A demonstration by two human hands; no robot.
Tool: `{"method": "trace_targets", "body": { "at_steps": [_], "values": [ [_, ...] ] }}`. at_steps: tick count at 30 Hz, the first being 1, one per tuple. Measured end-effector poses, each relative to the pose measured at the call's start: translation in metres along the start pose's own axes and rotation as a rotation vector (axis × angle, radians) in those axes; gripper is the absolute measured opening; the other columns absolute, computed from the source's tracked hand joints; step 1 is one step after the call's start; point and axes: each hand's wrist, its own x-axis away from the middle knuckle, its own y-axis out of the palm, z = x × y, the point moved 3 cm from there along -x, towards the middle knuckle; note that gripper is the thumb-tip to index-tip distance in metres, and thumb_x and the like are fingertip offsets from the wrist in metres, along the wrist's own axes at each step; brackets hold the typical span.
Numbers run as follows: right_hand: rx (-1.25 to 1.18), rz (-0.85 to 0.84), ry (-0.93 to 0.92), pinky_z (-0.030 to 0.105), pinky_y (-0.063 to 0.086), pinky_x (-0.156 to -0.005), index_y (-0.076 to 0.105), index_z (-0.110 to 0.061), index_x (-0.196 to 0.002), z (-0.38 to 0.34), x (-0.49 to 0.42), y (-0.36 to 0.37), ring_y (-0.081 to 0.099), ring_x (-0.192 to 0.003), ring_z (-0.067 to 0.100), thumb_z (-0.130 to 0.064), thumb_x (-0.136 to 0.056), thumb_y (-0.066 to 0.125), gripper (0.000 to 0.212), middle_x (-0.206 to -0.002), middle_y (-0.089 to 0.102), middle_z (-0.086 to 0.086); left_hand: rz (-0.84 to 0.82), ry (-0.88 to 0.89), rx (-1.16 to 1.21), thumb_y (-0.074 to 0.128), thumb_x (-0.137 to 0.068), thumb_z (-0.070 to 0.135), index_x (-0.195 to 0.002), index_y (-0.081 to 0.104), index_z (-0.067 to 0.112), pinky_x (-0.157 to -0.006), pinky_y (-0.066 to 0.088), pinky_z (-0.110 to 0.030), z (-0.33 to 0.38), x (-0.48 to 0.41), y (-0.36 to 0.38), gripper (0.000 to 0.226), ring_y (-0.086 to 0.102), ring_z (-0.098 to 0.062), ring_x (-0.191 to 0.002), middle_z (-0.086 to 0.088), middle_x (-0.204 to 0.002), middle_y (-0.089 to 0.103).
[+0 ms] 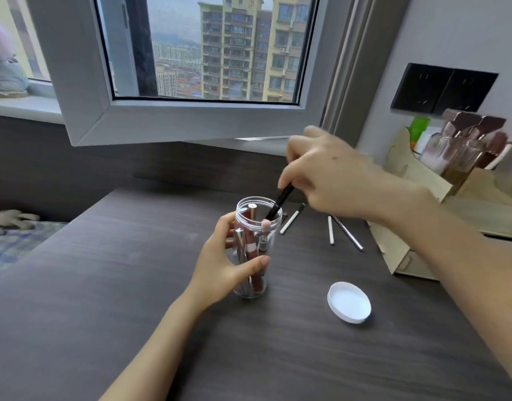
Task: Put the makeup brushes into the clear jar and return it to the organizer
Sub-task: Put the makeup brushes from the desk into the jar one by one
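Clear jar: the clear jar (256,250) is a see-through plastic cylinder with a threaded open mouth, standing upright on the worktop (133,299).
Jar contents: several slim sticks stand inside, one reddish-brown with a pale band, others silvery metal.
Left hand: the left hand (225,261) wraps the jar's side, its grip closed round the wall, thumb across the front.
Right hand: the right hand (330,175) hangs above and right of the jar mouth, its grip pinched narrow on the top of a black brush.
Black brush: the black brush (280,202) is a thin dark stick, tilted, its lower end with a small pinkish tip just inside the jar rim.
Loose brushes: a white stick with a dark cap (292,218) lies just behind the jar; a plain white stick (331,230) and a silver metal stick (348,234) lie close together, further right.
Lid: a white round lid (349,302) lies on the worktop, right of the jar and apart from it.
Worktop: dark grey with a wood-grain look, matt.
Organizer: the organizer (416,172) is pale flat board with scalloped edges, at the right edge against the wall, holding glass bottles (463,146) with brown faceted caps.
In the way: the right forearm crosses in front of the organizer's lower part.
Surroundings: an open window sash (84,111) hangs over the far edge of the worktop.
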Motion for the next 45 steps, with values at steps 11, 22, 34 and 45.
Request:
{"method": "trace_targets", "body": {
  "at_steps": [11, 22, 34, 45],
  "values": [
    [-0.775, -0.236, 0.227, 0.017, 0.051, -0.071, 0.067, -0.02, -0.097, 0.022, -0.022, 0.031, 0.062, -0.073, 0.003, -0.027, -0.092, 0.056, 0.014, -0.085, 0.071, -0.005, -0.021, 0.025, -0.013, 0.074, -0.056, 0.05, -0.114, 0.042, 0.048, -0.085, 0.04, -0.003, 0.002, 0.001, -0.004, 0.065, 0.057, 0.01, -0.103, 0.043, -0.11, 0.056],
    [0.063, -0.276, 0.008, 0.038, 0.04, -0.083, 0.067, -0.012, -0.102, 0.037, -0.038, 0.198, 0.054, -0.107, 0.029, -0.006, -0.088, 0.05, 0.023, -0.111, 0.069, 0.005, 0.054, -0.002, -0.002, 0.075, -0.054, 0.049, -0.12, 0.049, 0.031, -0.086, 0.042, -0.007, -0.007, -0.003, -0.021, 0.073, 0.06, 0.003, -0.103, 0.027, -0.114, 0.061],
    [0.308, -0.308, -0.169, 0.033, 0.038, -0.087, 0.056, -0.009, -0.113, 0.034, -0.048, 0.21, 0.052, -0.118, 0.025, 0.001, -0.091, 0.039, 0.03, -0.124, 0.06, 0.006, 0.068, -0.019, 0.018, 0.075, -0.054, 0.048, -0.12, 0.047, 0.036, -0.088, 0.043, -0.009, -0.009, -0.005, -0.019, 0.073, 0.06, 0.002, -0.105, 0.025, -0.115, 0.061],
    [-0.59, 0.11, 0.304, 0.025, 0.045, -0.078, 0.061, -0.027, -0.124, 0.05, -0.006, 0.069, 0.058, -0.081, 0.003, -0.03, -0.091, 0.057, 0.034, -0.098, 0.066, -0.014, 0.05, -0.05, 0.017, 0.075, -0.054, 0.051, -0.123, 0.046, 0.035, -0.091, 0.042, -0.009, -0.01, -0.003, -0.017, 0.076, 0.058, 0.001, -0.108, 0.023, -0.116, 0.063]
  ]
}}
